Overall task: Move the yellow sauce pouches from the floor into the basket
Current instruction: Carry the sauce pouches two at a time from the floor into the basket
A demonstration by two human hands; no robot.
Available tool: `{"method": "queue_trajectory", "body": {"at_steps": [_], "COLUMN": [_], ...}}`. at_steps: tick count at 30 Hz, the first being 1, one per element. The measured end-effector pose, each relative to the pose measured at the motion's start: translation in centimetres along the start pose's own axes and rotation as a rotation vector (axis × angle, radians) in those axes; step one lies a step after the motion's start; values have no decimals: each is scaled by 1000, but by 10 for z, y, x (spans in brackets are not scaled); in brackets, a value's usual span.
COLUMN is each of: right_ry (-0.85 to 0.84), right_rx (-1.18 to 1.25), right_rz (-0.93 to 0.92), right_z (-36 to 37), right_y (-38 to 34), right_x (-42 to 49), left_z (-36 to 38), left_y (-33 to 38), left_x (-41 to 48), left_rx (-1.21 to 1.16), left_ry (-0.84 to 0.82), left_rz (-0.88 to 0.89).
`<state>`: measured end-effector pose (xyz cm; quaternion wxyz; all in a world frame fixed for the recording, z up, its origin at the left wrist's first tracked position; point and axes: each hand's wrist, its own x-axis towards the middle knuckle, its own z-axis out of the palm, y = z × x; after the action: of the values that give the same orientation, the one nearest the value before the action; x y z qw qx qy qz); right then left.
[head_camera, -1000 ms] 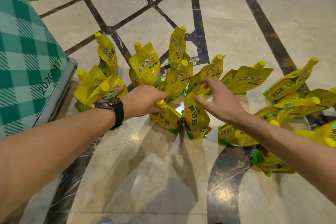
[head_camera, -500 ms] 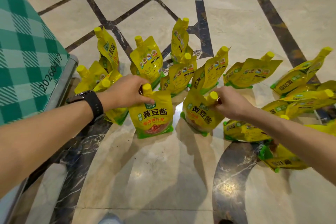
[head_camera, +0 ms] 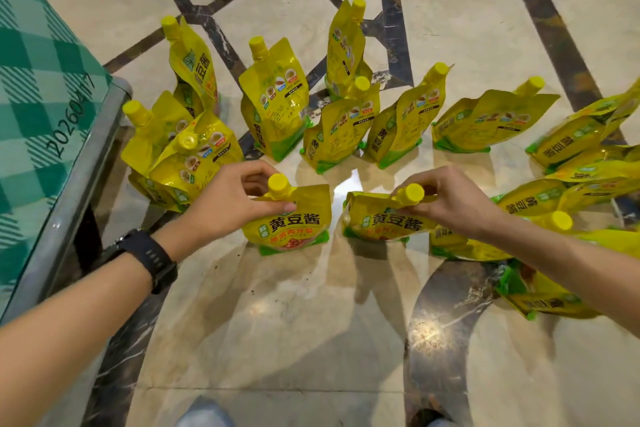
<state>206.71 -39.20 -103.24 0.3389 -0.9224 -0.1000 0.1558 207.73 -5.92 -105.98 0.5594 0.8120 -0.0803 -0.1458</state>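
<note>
Left hand (head_camera: 232,199): thumb and fingers clamped on the neck of a yellow sauce pouch (head_camera: 289,222), just under its yellow cap (head_camera: 278,183); this left pouch hangs upright with its printed face toward me; I cannot tell whether its green base touches the floor (head_camera: 277,340). A black watch (head_camera: 152,258) sits on the left wrist.

Right hand (head_camera: 453,201): fingers pinched on the spout of a second pouch (head_camera: 382,220), below its cap (head_camera: 414,191); this right pouch is tilted, with its top leaning toward the right hand; I cannot confirm contact between its base and the floor.

The two held pouches are side by side and apart, with a narrow strip of marble between them.

Basket (head_camera: 86,163): at the left edge of the view, metal rim visible, green checked cloth (head_camera: 31,87) above the rim with a handwritten number on it; I can see no pouch inside it from this view.

Remaining stock: a row of standing pouches (head_camera: 277,104) behind both hands, the leftmost ones just beside the basket rim; further pouches lying flat (head_camera: 581,142) at the right, some overlapping, some partly hidden under the right forearm.

Floor: polished beige marble with dark inlaid bands.
</note>
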Motion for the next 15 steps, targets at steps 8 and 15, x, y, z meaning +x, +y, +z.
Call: {"method": "queue_trajectory", "body": {"at_steps": [8, 15], "right_ry": [33, 19], "right_rx": [4, -29], "right_rz": [-106, -227], "right_z": [-3, 18], "right_y": [-10, 2], "right_x": [0, -8], "left_z": [8, 16], "left_y": [-33, -76], "left_x": [-31, -41], "left_rx": [-117, 272], "left_ry": [63, -125], "left_rz": [-4, 174]}}
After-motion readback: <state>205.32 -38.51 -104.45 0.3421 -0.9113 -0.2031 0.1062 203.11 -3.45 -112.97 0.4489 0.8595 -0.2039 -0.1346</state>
